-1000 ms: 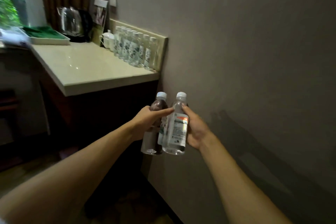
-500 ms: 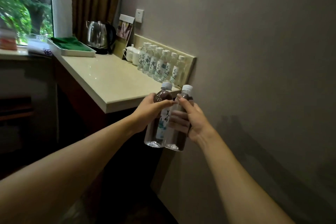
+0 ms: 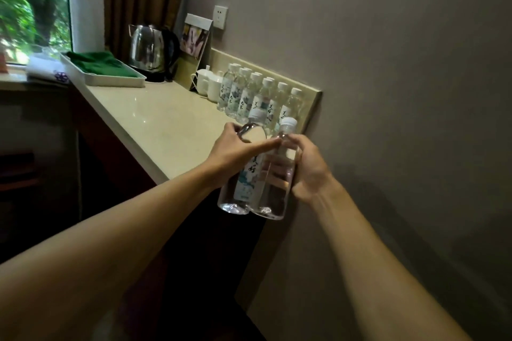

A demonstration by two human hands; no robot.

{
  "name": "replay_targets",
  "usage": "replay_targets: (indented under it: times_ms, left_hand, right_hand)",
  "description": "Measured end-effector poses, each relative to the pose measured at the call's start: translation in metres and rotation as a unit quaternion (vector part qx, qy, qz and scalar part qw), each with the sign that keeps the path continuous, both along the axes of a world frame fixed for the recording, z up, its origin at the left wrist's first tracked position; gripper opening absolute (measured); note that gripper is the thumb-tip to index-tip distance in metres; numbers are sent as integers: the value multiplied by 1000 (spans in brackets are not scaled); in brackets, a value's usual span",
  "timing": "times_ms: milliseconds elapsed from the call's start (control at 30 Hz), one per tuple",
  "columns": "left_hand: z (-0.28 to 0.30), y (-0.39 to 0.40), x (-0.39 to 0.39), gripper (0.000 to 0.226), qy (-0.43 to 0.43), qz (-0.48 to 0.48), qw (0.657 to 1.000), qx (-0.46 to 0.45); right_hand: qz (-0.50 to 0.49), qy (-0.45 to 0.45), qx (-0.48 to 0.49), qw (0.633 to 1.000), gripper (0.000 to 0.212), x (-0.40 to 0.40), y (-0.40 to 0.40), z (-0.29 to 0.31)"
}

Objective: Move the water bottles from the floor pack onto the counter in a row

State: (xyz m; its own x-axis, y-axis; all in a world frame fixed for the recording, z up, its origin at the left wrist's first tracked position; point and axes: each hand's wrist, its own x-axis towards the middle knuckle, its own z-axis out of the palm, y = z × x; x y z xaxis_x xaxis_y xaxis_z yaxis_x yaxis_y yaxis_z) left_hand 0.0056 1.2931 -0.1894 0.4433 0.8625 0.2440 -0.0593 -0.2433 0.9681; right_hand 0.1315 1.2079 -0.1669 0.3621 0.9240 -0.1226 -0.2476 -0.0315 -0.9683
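Two clear water bottles with white caps are pressed side by side in the air at the counter's near right corner. My left hand (image 3: 235,152) grips the left bottle (image 3: 242,183), its forefinger stretched across to the other one. My right hand (image 3: 307,166) grips the right bottle (image 3: 274,188) from the right. Their bases hang below the level of the beige counter (image 3: 155,122). Several labelled bottles (image 3: 257,97) stand in a row along the backsplash, behind the held pair. The floor pack is out of view.
A steel kettle (image 3: 151,52), a white tray with a green cloth (image 3: 102,69), white cups (image 3: 210,86) and a standing card (image 3: 194,39) fill the counter's far end. A grey wall runs along the right. A dark cabinet sits under the counter.
Both hands have carried the two bottles upward and toward the counter corner. The view has moved closer, so the row of bottles appears nearer.
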Motion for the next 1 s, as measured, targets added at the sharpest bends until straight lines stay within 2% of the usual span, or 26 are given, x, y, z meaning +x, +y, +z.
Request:
replay_targets:
  times_ms: [100,200,400,633,667,767,867,1000]
  left_hand:
    - [10,35,16,71,-23,-12,1000,8]
    - [18,74,36,76,-32,-38,999,10]
    - [24,134,72,45,-27,-58,996,67]
    - [20,193,100,34,-29,-106,991,79]
    - [19,202,104,34,-28,-116,989,81]
    - [15,231,113,34,-21,-156,984,87]
    - [11,262,118,35,-23,-200,975,98]
    - [10,302,122,38,-28,-273,954,117]
  right_hand:
    - [4,-22,15,1000,24,13,30,8]
    - [-19,-62,40,997,24,33,67,13]
    - [-137,-116,65,982,50,69,135,12]
    - [-220,-126,106,962,51,87,187,8]
    - [-239,-137,108,955,53,87,197,6]
    - [-315,-193,94,925,82,84,222,1]
    - [-370,-267,99,884,75,80,243,-2]
    - [-429,-298,92,848,70,74,271,-4]
